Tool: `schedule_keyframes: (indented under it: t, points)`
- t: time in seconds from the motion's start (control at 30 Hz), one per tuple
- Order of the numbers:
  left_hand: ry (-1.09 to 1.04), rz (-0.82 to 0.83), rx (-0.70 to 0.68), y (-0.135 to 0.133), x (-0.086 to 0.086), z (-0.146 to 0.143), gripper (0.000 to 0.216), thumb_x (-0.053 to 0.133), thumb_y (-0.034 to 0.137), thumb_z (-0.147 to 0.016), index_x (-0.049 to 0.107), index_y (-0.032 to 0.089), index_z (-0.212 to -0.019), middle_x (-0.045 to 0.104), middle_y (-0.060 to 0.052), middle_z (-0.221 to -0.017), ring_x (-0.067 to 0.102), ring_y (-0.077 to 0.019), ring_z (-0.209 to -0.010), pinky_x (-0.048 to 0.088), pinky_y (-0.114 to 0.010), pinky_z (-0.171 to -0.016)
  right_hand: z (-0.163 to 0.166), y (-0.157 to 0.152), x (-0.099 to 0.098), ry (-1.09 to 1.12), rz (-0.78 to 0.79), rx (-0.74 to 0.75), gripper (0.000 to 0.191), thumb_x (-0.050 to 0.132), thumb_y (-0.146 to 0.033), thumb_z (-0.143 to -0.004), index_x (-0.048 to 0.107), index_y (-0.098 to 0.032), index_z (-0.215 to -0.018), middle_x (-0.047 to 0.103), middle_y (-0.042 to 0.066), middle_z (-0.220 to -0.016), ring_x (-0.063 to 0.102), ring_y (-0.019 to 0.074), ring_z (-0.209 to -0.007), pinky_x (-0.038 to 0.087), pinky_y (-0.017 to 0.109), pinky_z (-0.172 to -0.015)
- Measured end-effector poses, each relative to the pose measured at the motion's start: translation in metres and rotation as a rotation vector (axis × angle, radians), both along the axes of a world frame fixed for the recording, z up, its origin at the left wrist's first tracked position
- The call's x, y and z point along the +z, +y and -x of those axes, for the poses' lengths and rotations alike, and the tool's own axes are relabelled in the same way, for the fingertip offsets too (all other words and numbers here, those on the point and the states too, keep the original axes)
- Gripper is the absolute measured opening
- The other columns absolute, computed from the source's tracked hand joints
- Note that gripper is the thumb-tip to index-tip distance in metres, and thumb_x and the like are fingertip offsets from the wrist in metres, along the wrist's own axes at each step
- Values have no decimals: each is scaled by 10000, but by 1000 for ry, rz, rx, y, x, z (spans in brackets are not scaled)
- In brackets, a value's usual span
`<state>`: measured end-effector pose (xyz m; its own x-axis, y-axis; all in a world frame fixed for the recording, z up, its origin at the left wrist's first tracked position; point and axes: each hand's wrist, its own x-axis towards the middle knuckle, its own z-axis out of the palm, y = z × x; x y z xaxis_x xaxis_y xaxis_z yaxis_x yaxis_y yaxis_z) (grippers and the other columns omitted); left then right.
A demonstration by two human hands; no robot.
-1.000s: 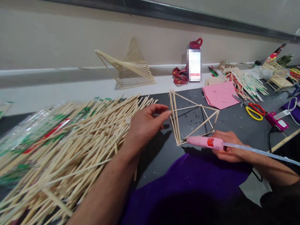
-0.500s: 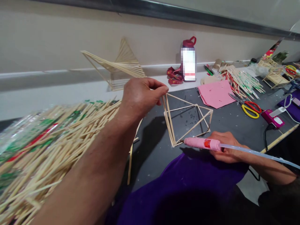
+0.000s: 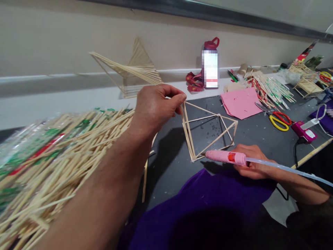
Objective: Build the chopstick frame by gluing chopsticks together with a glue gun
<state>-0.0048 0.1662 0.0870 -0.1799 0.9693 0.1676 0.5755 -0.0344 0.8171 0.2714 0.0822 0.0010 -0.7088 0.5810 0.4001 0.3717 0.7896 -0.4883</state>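
A frame of thin wooden sticks [image 3: 208, 132] stands on the dark table [image 3: 171, 166]. My left hand [image 3: 156, 107] pinches the top corner of that frame, fingers closed on the sticks. My right hand [image 3: 251, 163] lies on the table just right of the frame's near corner. It is wrapped round a pink glue gun [image 3: 226, 157] with a clear glue stick trailing to the right. The gun's nozzle points at the frame's lower near edge.
A big heap of loose sticks [image 3: 57, 159] fills the left. A finished stick model [image 3: 132, 71] and a bottle [image 3: 210, 66] stand by the wall. Pink paper [image 3: 240, 102], scissors [image 3: 278, 121], a pink device [image 3: 304, 132] and more sticks lie right.
My left hand rose from the table beside the heap and took hold of the frame's top corner. The right hand with the glue gun has hardly moved.
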Motion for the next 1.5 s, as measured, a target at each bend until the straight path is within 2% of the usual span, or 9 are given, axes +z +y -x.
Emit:
schedule_keyframes:
  t: [0.23,0.37,0.53,0.67,0.77,0.9,1.17,1.33,1.5]
  points:
    - [-159,-40,81,-4,2,4,233,658,316,-792,731,143,-930,578,50,-571,507,-77,-461,374,-233,-498,2,0,1,9,-6,5,137,537,-175,-830,531,-192,-966,605,19,-796,551,129,-686,412,233,-609]
    - [-259,-2,181,-13,-7,8,223,678,375,-773,665,166,-849,597,60,-656,464,-48,-439,339,-235,-484,4,-2,5,12,16,-9,121,530,-170,-824,533,-195,-942,613,17,-781,555,128,-672,415,237,-601]
    - [-414,219,70,-22,-24,9,289,794,351,-589,636,172,-752,535,88,-539,400,-38,-390,277,-231,-437,5,-3,21,39,132,-69,49,553,-168,-789,516,-198,-776,567,-6,-712,522,100,-584,403,215,-536]
    - [-544,311,-9,-19,-31,4,275,805,293,-520,647,149,-694,577,63,-544,343,-24,-350,181,-223,-393,6,-1,35,108,165,-124,85,551,-196,-795,538,-199,-711,529,-14,-657,477,98,-532,366,226,-487]
    - [-566,317,-59,-16,-35,2,219,782,282,-553,664,132,-660,663,19,-637,329,-9,-353,165,-219,-391,7,2,43,144,107,-165,103,551,-212,-792,574,-198,-692,555,-5,-646,493,112,-548,388,237,-502]
    - [-579,309,-75,-15,-38,2,189,761,282,-589,657,128,-627,666,0,-621,329,-9,-345,165,-209,-373,3,13,56,180,70,-227,84,595,-244,-790,638,-200,-733,556,-18,-609,482,109,-512,399,234,-476]
    - [-548,268,-92,-14,-44,4,205,762,304,-583,676,125,-636,677,-29,-651,331,-13,-352,182,-206,-368,12,54,84,338,239,-234,259,651,-440,-859,685,-188,-815,524,-31,-586,469,88,-486,412,208,-428]
    - [-552,254,-87,-15,-45,6,208,764,307,-574,678,131,-643,673,-19,-639,333,-23,-354,181,-217,-372,23,68,83,336,207,-211,340,648,-515,-854,698,-183,-802,549,-9,-628,568,126,-623,481,236,-520]
    - [-543,262,-90,-17,-45,6,187,760,296,-594,676,131,-619,653,-9,-620,350,-23,-356,184,-216,-374,21,57,76,329,198,-220,329,652,-518,-864,715,-195,-870,586,-6,-645,570,132,-608,488,261,-542]
